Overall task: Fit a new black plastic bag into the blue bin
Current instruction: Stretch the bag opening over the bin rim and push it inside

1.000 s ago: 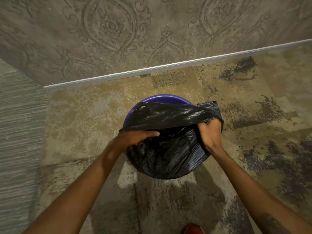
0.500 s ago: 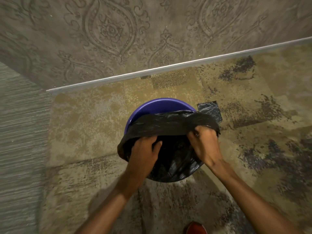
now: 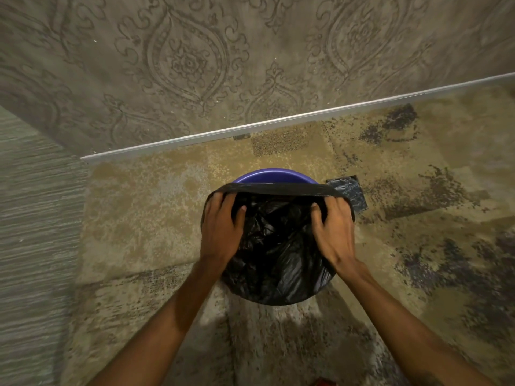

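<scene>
The blue bin [image 3: 274, 174] stands on the carpet below me; only the far arc of its rim shows. A black plastic bag [image 3: 276, 260] covers the near part of the bin and sags into it, its mouth stretched wide. My left hand [image 3: 220, 232] grips the bag's edge on the left side. My right hand [image 3: 333, 232] grips the edge on the right side. The far hem of the bag runs taut between both hands, just short of the far rim. The bin's body is hidden under the bag.
A patterned grey wall [image 3: 195, 65] with a pale baseboard [image 3: 278, 124] runs behind the bin. A dark square patch [image 3: 349, 192] lies on the carpet right of the bin. A striped grey surface [image 3: 33, 232] fills the left. Something red [image 3: 323, 382] shows at the bottom edge.
Both hands have spread apart and moved to the sides of the bin, pulling the bag's mouth open and wide. The bag's hem has moved toward the far rim.
</scene>
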